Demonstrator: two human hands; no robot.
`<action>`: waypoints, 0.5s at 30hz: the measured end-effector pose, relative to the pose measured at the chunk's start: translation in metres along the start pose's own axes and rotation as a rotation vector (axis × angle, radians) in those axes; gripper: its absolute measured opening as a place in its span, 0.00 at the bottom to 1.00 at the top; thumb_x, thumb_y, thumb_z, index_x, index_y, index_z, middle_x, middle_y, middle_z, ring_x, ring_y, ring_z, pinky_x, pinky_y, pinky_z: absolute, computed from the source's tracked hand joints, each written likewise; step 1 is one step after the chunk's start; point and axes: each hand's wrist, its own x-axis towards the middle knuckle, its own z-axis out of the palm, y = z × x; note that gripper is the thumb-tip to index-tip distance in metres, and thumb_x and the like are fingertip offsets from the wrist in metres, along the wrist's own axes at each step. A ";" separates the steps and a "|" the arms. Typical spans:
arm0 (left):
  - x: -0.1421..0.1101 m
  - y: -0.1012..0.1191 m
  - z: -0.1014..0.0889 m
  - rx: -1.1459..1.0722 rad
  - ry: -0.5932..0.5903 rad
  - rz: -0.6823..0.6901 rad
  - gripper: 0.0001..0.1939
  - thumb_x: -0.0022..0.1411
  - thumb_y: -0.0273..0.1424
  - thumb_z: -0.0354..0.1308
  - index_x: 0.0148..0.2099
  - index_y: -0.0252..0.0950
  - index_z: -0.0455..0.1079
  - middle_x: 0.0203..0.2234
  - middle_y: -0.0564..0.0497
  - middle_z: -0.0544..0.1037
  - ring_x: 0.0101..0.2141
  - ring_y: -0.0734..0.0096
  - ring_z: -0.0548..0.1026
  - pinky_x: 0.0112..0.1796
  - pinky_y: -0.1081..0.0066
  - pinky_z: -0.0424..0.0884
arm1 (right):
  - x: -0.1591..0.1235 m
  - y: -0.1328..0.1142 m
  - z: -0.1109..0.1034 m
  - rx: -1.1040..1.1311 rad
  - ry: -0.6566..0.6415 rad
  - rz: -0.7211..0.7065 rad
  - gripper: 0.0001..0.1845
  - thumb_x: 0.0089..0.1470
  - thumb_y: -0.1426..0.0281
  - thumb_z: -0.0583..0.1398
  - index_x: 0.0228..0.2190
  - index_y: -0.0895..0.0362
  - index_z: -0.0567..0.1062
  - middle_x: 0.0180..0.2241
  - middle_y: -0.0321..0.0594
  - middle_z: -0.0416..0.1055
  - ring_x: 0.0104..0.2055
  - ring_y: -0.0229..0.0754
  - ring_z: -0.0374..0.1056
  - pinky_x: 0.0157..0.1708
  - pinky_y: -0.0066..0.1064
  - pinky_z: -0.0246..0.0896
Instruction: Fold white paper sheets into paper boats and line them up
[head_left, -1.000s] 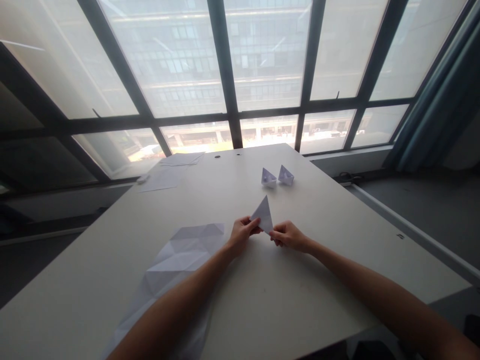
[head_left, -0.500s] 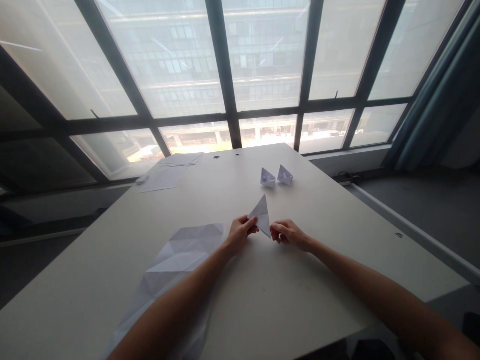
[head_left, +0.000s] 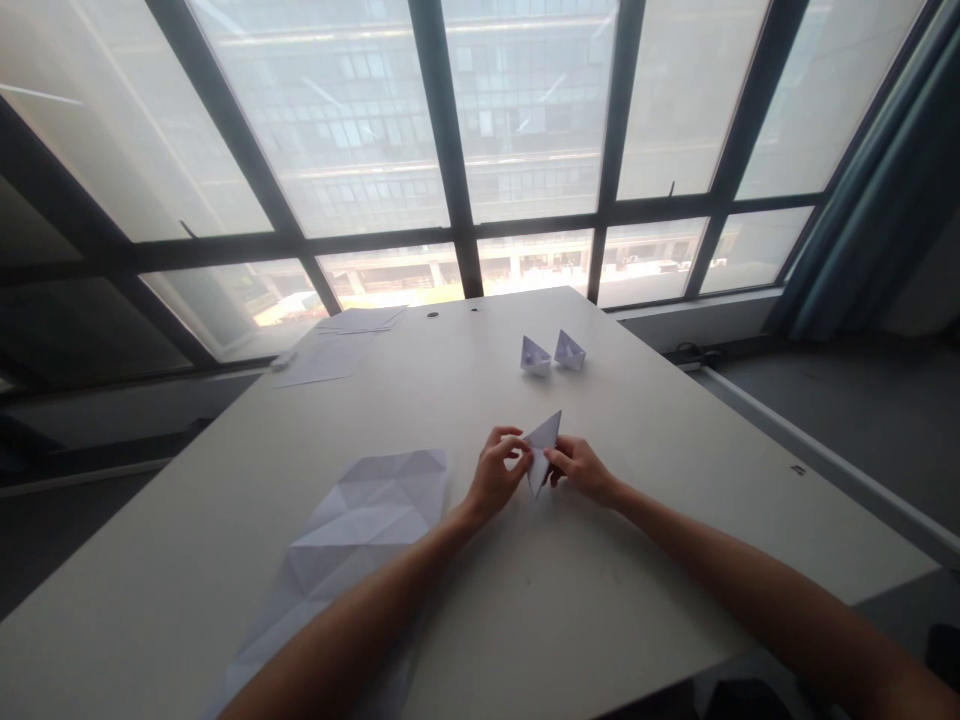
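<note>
A small folded white paper piece (head_left: 543, 445) with a pointed tip is held upright just above the white table (head_left: 570, 600). My left hand (head_left: 499, 470) pinches its left side with curled fingers. My right hand (head_left: 579, 468) pinches its right side, close against the left hand. Two finished paper boats (head_left: 553, 353) stand side by side farther back on the table.
A large creased white sheet (head_left: 352, 540) lies flat to the left, partly under my left forearm. Loose paper sheets (head_left: 337, 345) lie at the far left corner by the window. The table's right edge drops to a dark floor.
The folded piece has turned and come lower, its tip now leaning right. Both hands have closed in on it and sit nearer together.
</note>
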 end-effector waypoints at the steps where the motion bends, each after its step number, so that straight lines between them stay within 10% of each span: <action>1: 0.000 0.001 0.000 0.005 -0.018 0.002 0.07 0.60 0.35 0.61 0.35 0.36 0.74 0.44 0.44 0.70 0.41 0.64 0.73 0.41 0.63 0.75 | 0.000 0.001 0.000 0.012 -0.018 0.000 0.18 0.55 0.56 0.59 0.31 0.61 0.72 0.23 0.37 0.72 0.22 0.38 0.70 0.23 0.29 0.67; 15: -0.001 0.006 0.000 -0.236 -0.132 -0.176 0.19 0.51 0.40 0.69 0.37 0.35 0.67 0.46 0.43 0.73 0.43 0.62 0.75 0.39 0.65 0.76 | 0.000 0.003 -0.004 0.012 -0.098 -0.062 0.26 0.53 0.53 0.63 0.44 0.61 0.72 0.26 0.38 0.75 0.26 0.41 0.73 0.28 0.32 0.70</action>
